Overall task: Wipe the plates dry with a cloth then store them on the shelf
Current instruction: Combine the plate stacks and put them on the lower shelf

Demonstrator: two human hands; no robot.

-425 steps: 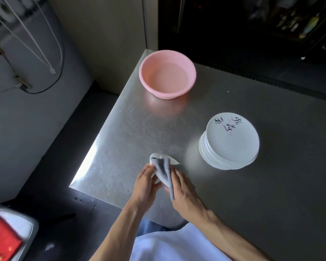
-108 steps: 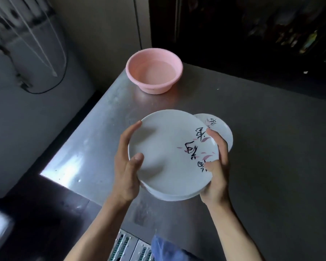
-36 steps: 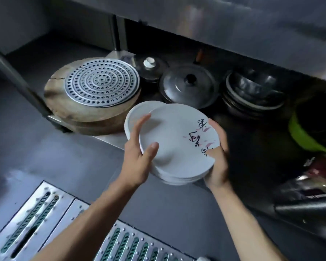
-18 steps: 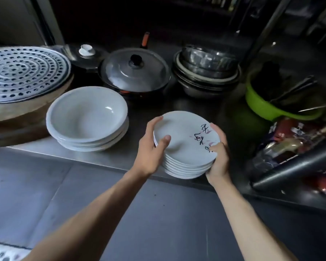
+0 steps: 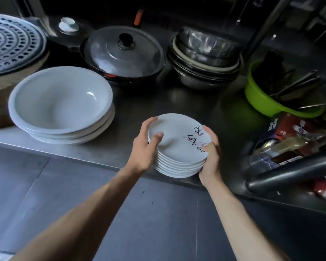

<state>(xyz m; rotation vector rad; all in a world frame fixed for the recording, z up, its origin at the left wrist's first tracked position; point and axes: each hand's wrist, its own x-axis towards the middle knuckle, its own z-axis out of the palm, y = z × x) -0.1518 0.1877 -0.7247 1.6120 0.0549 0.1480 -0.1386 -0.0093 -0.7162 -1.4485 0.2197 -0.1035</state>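
Note:
A stack of several small white plates (image 5: 177, 144), the top one marked with black and pink writing, is at the front edge of a low steel shelf (image 5: 105, 153). My left hand (image 5: 144, 146) grips the stack's left side, thumb on the top plate. My right hand (image 5: 210, 157) grips its right side, thumb on the writing. Whether the stack's underside touches the shelf is hidden. No cloth is in view.
On the shelf, a stack of large white bowls (image 5: 60, 104) sits left of the plates. Behind are a lidded black pan (image 5: 122, 51), nested steel bowls (image 5: 205, 55) and a perforated steamer tray (image 5: 9, 46). A green basin (image 5: 275, 93) with utensils and some packets (image 5: 290, 140) lie right.
Both hands have carried the plate stack forward and lower, over the shelf's front edge, between the large bowls and the packets. The grip is unchanged.

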